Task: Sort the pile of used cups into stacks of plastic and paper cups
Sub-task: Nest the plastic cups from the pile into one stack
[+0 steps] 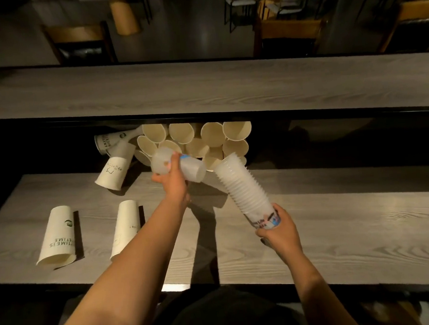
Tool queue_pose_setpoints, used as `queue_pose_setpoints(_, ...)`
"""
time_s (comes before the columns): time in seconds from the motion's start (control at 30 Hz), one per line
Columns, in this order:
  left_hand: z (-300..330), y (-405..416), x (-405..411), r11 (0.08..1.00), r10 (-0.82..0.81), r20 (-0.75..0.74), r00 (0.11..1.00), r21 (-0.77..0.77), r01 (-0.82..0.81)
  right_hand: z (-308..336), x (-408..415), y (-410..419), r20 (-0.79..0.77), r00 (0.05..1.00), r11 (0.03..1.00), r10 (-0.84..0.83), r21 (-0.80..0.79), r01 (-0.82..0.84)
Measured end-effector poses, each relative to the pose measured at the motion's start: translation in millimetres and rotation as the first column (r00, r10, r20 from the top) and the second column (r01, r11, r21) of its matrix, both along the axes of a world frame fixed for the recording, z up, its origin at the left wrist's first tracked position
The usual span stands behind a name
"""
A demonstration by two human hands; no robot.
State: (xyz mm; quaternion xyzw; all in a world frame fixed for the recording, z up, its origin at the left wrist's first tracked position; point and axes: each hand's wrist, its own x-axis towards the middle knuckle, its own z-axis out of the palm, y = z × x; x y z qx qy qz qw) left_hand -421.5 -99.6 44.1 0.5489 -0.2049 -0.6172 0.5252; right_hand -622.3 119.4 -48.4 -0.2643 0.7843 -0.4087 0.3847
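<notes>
My left hand [170, 176] grips a single clear plastic cup [192, 168], held sideways with its mouth pointing right. My right hand [279, 230] holds the base of a long tilted stack of plastic cups [242, 185], whose open end leans up and left, close to the single cup's mouth. Behind them a pile of paper cups [202, 140] lies on its side under the raised shelf, mouths facing me. Two white paper cup stacks [58, 234] [125, 226] lie on the table at the left. Another paper cup [111, 173] leans by the pile's left side.
The grey wooden table [338, 230] runs wide in front of me. A raised wooden shelf [204, 87] overhangs the pile at the back. Printed paper cups [111, 141] lie at the pile's far left. Chairs stand beyond the shelf in the dim room.
</notes>
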Motion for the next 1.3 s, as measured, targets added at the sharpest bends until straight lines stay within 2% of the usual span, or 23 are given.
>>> queue_pose_setpoints(0.1,14,-6,11,0.971,0.232,-0.181,0.956,0.1,-0.217,2,10,0,0.003,1.0,1.0,0.018,0.004,-0.018)
queue_pose_setpoints(0.17,19,-8,18,0.965,0.26,-0.199,0.945,0.088,-0.247,3,19,1,-0.009,0.999,0.999,0.053,0.01,-0.053)
queue_pose_setpoints(0.23,21,-7,20,0.975,0.223,-0.145,0.964,0.035,-0.22,5,28,3,-0.033,0.994,0.994,0.105,0.016,-0.105)
queue_pose_setpoints(0.37,14,2,23,0.997,0.032,0.162,0.986,-0.079,-0.019,8,41,4,-0.05,0.98,0.982,0.19,0.003,-0.19)
queue_pose_setpoints(0.47,11,12,24,0.974,-0.133,0.272,0.953,-0.143,0.176,9,46,3,-0.058,0.978,0.979,0.202,-0.017,-0.204)
queue_pose_setpoints(0.53,8,20,24,0.922,-0.282,0.268,0.921,-0.192,0.337,12,48,3,-0.067,0.979,0.98,0.193,-0.029,-0.195)
queue_pose_setpoints(0.63,9,34,20,0.802,-0.525,0.213,0.824,-0.2,0.563,15,49,2,-0.07,0.984,0.985,0.161,-0.053,-0.165)
queue_pose_setpoints(0.73,13,47,12,0.761,-0.614,0.101,0.783,-0.189,0.621,17,45,2,-0.094,0.99,0.989,0.105,-0.094,-0.113)
queue_pose_setpoints(0.83,21,56,0,0.736,-0.628,0.118,0.769,-0.231,0.637,19,40,5,-0.126,0.99,0.993,0.06,-0.094,-0.072)
queue_pose_setpoints(0.9,27,64,-12,0.691,-0.636,0.21,0.743,-0.274,0.669,22,36,6,-0.128,0.992,0.995,0.022,-0.096,-0.034)
queue_pose_setpoints(1.0,36,78,-35,0.602,-0.567,0.456,0.686,-0.34,0.723,30,29,5,-0.156,0.986,0.991,-0.059,-0.127,0.039)
queue_pose_setpoints(1.13,43,97,-64,0.397,-0.454,0.718,0.527,-0.366,0.841,43,17,6,-0.143,0.971,0.979,-0.193,-0.102,0.179)
queue_pose_setpoints(1.2,43,111,-75,0.296,-0.412,0.792,0.45,-0.351,0.888,44,11,8,-0.055,0.967,0.966,-0.248,-0.093,0.242)
queue_pose_setpoints(1.3,43,125,-87,0.217,-0.344,0.851,0.396,-0.338,0.916,49,10,6,0.259,0.904,0.908,-0.34,-0.158,0.387)
